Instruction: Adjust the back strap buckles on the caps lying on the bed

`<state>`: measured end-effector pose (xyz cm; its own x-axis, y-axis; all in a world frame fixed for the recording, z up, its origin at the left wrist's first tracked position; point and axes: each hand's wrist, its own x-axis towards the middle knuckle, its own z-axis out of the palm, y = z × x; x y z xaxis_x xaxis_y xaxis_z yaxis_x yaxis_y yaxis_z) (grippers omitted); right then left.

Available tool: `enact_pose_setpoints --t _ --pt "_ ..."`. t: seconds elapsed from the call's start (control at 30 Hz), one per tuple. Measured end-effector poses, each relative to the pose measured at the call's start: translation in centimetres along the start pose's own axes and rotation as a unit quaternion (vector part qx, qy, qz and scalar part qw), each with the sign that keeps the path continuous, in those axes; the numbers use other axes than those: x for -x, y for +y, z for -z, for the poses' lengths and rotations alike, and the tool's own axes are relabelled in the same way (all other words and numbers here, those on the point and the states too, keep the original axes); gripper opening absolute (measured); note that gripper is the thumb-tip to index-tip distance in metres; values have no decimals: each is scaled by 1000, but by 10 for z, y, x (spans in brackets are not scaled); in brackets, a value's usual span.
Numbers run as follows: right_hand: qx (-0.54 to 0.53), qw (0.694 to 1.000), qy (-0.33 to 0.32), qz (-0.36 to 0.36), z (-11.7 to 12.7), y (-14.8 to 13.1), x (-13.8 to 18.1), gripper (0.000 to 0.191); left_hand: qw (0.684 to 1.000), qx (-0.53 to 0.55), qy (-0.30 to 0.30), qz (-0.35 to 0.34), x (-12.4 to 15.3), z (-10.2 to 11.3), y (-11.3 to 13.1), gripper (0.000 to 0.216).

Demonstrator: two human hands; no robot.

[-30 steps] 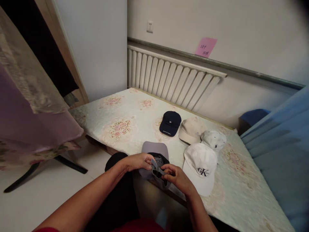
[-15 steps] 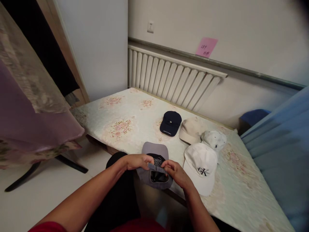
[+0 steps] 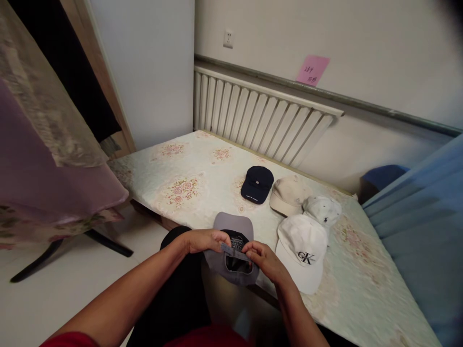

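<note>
The back strap [image 3: 231, 251] of a grey baseball cap [image 3: 235, 277] is pinched by the left hand [image 3: 210, 240] and the right hand [image 3: 264, 261]. A navy cap [image 3: 257, 184], a beige cap [image 3: 287, 195], a small-emblem white cap [image 3: 321, 208] and a black-lettered white cap [image 3: 304, 238] are grouped on a floral cover [image 3: 361, 289], overlooked by a radiator [image 3: 249, 113].

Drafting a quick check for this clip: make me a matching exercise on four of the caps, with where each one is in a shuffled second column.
Caps
1. Grey cap
2. Navy cap
3. Beige cap
4. White cap with large black letters

Places
A. Nearest the person among the caps not in hand
B. Between the navy cap and the white cap with a small dark logo
C. Held by the left hand and right hand
D. Farthest left in view among the caps not in hand

Pairs: 1-C, 2-D, 3-B, 4-A
</note>
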<state>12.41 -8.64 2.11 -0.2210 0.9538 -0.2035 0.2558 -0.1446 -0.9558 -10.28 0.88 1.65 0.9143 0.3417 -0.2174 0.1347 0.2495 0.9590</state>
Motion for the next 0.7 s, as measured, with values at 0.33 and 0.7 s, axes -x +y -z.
enact_pose_setpoints --t 0.33,0.7 --pt "-26 998 -60 -17 -8 -13 1 14 996 -89 0 16 -4 -9 10 17" --pt "-131 991 -38 15 -30 -20 -2 18 994 -102 11 24 -4 -17 16 13"
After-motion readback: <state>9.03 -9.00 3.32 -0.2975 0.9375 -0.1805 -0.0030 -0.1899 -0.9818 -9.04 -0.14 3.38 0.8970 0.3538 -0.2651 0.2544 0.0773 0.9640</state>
